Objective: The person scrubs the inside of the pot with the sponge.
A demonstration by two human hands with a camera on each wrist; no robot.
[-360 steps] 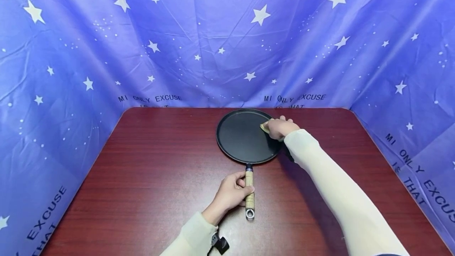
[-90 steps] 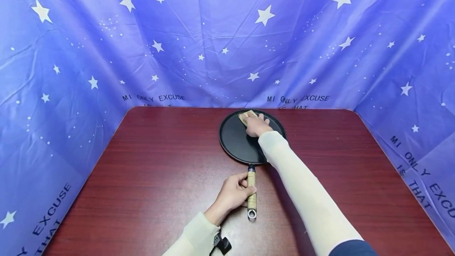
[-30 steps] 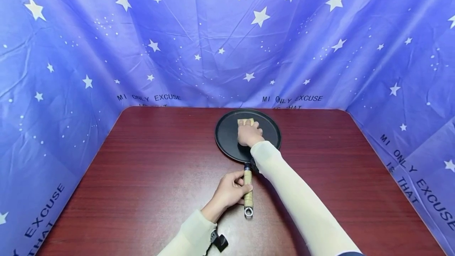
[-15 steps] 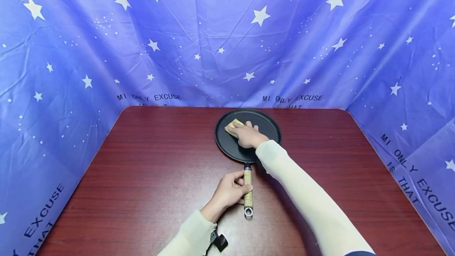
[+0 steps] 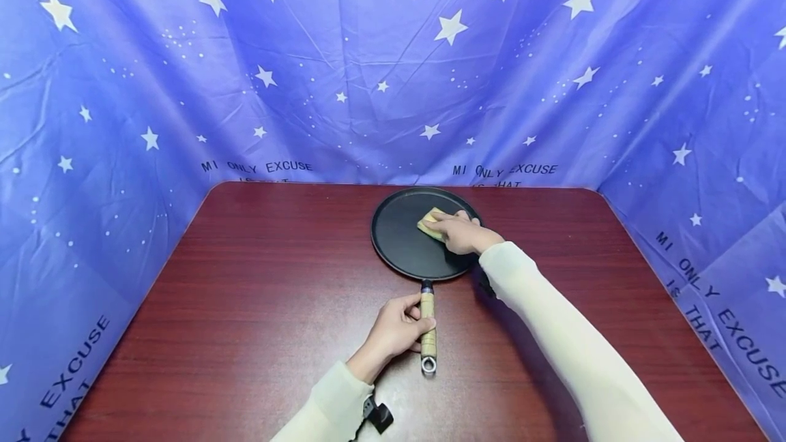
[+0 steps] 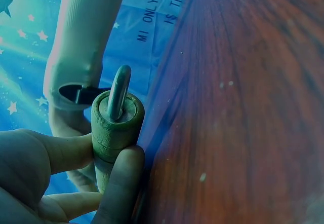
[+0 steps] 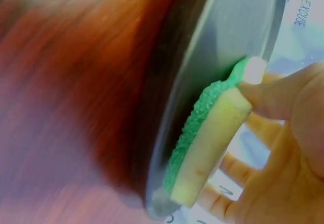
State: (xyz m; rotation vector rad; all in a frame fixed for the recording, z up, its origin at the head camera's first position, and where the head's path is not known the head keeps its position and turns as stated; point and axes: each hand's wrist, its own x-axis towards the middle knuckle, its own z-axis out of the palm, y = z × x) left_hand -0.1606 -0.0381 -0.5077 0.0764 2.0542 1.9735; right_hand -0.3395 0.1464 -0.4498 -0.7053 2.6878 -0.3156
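Observation:
A round black frying pan [image 5: 399,237] lies flat at the far middle of the table, its wooden handle [image 5: 428,340] pointing toward me. My left hand [image 5: 393,329] grips that handle, thumb on one side and fingers on the other; the handle's metal ring shows past the fingers in the left wrist view [image 6: 119,95]. Over the right half of the pan, my right hand [image 5: 463,234] holds a yellow sponge [image 5: 430,224] against the cooking surface. The right wrist view shows the sponge's green scouring side [image 7: 195,125] facing the pan, with thumb and fingers on its yellow part.
The pan stands on a dark red wood-grain table [image 5: 258,278], near its back edge. A blue curtain [image 5: 319,53] with white stars and lettering surrounds the table on three sides. A black strap device [image 5: 379,416] sits at the left wrist.
The right hand has slid the sponge from the left part of the pan over to the right in the last half second. Left hand and pan have stayed in place.

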